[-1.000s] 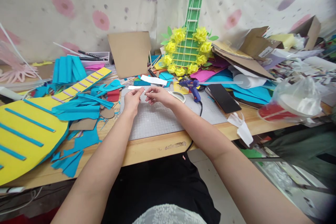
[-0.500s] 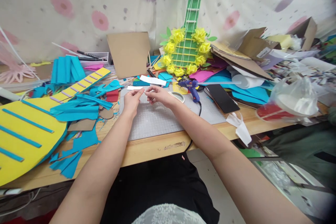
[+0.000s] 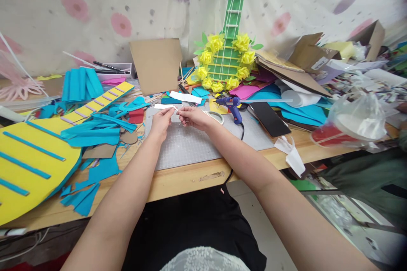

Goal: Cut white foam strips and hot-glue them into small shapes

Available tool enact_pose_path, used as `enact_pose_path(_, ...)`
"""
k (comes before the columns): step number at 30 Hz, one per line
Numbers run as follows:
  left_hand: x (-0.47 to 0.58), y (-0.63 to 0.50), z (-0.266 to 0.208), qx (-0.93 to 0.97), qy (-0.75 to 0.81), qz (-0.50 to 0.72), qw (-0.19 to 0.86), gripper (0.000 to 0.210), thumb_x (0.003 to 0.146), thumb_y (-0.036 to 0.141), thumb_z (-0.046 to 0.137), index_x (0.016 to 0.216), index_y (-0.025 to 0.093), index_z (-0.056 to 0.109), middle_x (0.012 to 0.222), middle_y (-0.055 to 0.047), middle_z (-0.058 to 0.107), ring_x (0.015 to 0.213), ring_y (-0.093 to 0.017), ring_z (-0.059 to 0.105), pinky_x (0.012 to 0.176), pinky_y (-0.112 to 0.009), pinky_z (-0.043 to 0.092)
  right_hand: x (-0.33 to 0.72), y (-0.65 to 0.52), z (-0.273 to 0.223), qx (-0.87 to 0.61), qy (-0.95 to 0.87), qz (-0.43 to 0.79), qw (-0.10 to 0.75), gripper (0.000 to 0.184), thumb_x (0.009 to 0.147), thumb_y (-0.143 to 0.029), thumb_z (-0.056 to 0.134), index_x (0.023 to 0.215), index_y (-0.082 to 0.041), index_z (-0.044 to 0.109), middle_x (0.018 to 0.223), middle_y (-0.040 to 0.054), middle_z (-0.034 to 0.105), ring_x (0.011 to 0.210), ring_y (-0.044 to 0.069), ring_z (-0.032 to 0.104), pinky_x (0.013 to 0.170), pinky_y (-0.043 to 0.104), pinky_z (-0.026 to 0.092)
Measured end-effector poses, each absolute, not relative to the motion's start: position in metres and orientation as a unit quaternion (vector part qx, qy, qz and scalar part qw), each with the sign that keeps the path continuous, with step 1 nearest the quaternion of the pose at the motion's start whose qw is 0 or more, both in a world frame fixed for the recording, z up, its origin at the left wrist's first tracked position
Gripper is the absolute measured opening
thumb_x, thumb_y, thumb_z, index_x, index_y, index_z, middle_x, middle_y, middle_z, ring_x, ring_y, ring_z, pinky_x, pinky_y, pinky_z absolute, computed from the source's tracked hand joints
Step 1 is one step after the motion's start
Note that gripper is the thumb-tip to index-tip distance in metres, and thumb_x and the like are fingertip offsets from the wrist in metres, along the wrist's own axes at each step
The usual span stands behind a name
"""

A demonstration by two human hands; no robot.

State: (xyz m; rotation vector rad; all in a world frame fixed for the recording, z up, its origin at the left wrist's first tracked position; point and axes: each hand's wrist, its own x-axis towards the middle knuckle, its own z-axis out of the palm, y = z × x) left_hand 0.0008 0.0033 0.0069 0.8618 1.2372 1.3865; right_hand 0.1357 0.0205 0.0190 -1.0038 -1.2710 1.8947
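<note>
Over the grey cutting mat (image 3: 184, 146), my left hand (image 3: 162, 122) and my right hand (image 3: 193, 117) meet with closed fingertips. Between them they pinch a small, thin white piece (image 3: 176, 109), which looks like a narrow strip or roll of paper. Most of it is hidden by the fingers. Just beyond the hands lie white paper strips (image 3: 185, 97). To the right of my right hand is a pair of scissors with pale handles (image 3: 216, 116), and beyond it a blue glue gun (image 3: 233, 108) with a long glue stick.
A green paper guitar (image 3: 219, 65) with yellow flowers stands at the back. A yellow and blue guitar shape (image 3: 38, 152) lies left among blue paper scraps (image 3: 95, 131). At right are a black phone (image 3: 269, 118) and a bagged cup (image 3: 346, 123) near the table edge.
My right-hand fingers have drawn closer together around the white piece, and more of it shows between the fingertips. Both hands stay in nearly the same place over the mat.
</note>
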Motion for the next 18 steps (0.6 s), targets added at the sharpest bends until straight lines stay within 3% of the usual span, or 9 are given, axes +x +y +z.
enact_pose_path(4,0.001,0.004,0.004,0.366,0.536,0.575,0.498,0.026,0.061,0.029,0.067,0.08,0.012,0.069,0.05,0.004,0.047,0.043,-0.004,0.029,0.043,-0.021,0.023,0.135,0.021,0.016,-0.369,-0.493,0.723,0.312,0.01,0.084,-0.022,0.056,0.075,-0.016,0.054,0.054,-0.0054,0.054,0.047,0.005,0.05,0.046,0.015,0.043)
enact_pose_path(8,0.002,0.005,0.003,0.354,0.562,0.576,0.477,0.023,0.061,0.031,0.067,0.074,0.013,0.069,0.046,0.005,0.044,0.044,-0.005,0.029,0.044,-0.021,0.023,0.137,0.02,0.02,-0.392,-0.515,0.704,0.293,0.009,0.087,-0.023,0.052,0.082,-0.017,0.056,0.065,-0.0012,0.064,0.055,0.007,0.058,0.051,0.018,0.048)
enact_pose_path(12,0.002,0.006,0.002,0.332,0.584,0.589,0.449,0.02,0.06,0.03,0.068,0.071,0.013,0.069,0.047,0.004,0.048,0.049,-0.007,0.039,0.05,-0.021,0.031,0.156,0.02,0.03,-0.478,-0.538,0.62,0.312,0.016,0.089,-0.02,0.047,0.083,-0.015,0.06,0.079,0.0059,0.069,0.066,0.01,0.064,0.055,0.021,0.05)
enact_pose_path(18,0.001,0.006,0.003,0.307,0.598,0.609,0.422,0.016,0.059,0.027,0.068,0.069,0.014,0.068,0.051,0.002,0.052,0.058,-0.01,0.048,0.057,-0.022,0.038,0.227,0.008,0.043,-0.589,-0.555,0.499,0.309,0.017,0.083,-0.024,0.055,0.078,-0.013,0.067,0.074,0.009,0.071,0.063,0.013,0.065,0.047,0.019,0.045)
